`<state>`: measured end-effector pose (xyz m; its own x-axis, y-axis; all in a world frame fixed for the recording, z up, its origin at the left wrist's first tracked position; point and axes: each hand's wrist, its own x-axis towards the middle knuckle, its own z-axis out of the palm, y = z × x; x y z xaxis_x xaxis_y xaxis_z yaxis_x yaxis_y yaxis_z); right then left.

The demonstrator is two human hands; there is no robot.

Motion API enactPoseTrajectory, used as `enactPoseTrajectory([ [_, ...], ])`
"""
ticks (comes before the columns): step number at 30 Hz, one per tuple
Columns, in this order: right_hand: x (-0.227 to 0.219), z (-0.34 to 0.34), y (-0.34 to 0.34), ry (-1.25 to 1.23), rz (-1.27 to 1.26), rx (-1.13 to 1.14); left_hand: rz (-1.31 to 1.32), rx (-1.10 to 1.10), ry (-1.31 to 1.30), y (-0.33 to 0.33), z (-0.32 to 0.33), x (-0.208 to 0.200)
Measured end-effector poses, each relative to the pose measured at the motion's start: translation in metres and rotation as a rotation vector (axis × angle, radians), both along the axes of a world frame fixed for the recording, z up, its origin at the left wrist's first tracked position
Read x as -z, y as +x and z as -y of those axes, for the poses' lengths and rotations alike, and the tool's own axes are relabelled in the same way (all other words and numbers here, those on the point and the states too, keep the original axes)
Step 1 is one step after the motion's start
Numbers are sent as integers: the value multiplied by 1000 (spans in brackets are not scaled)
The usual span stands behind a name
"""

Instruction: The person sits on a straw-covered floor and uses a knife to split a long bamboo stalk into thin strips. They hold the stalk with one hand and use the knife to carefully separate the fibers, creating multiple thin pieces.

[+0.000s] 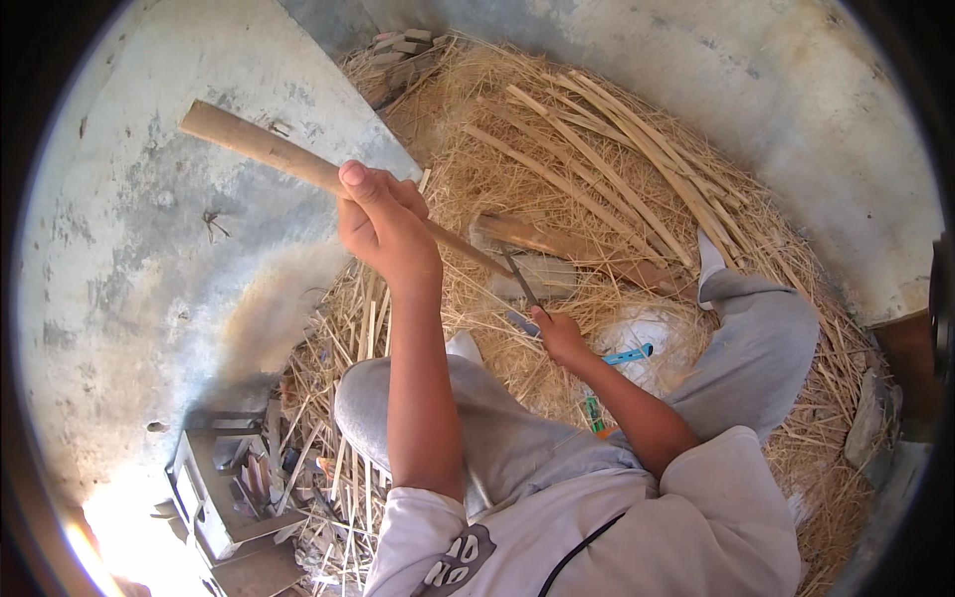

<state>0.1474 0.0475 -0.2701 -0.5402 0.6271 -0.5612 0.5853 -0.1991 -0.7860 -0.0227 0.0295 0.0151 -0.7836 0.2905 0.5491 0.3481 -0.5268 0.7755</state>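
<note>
My left hand (pixel 390 227) is raised in front of me, closed around a long flat bamboo strip (pixel 261 149). The strip slants from the upper left down toward the middle, its wide end up beside the wall. Lower and to the right, my right hand (pixel 563 336) grips a knife (pixel 519 275) with a thin dark blade. The blade's upper part meets the low end of the strip; whether it cuts in, I cannot tell. Behind the blade lie a grey stone block (pixel 545 279) and a brown wooden log (pixel 567 242).
Straw-like shavings (pixel 448 119) cover the floor around my crossed legs. Long split bamboo strips (pixel 637 149) lie at the far right by the curved wall (pixel 796 119). A blue tool (pixel 629 354) and a green-and-orange one (pixel 595 414) lie near my right forearm. A wooden box (pixel 224 532) stands lower left.
</note>
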Motion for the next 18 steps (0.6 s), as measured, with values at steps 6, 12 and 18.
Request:
enactPoseTrajectory([
  [6,-50,12,-8,393,-538,236,-6,-6,12,1,2,3],
  [12,37,4,11,-81,49,77,22,22,49,0,-1,-3],
  [18,9,28,-7,227,-373,65,53,95,67,-9,7,6],
])
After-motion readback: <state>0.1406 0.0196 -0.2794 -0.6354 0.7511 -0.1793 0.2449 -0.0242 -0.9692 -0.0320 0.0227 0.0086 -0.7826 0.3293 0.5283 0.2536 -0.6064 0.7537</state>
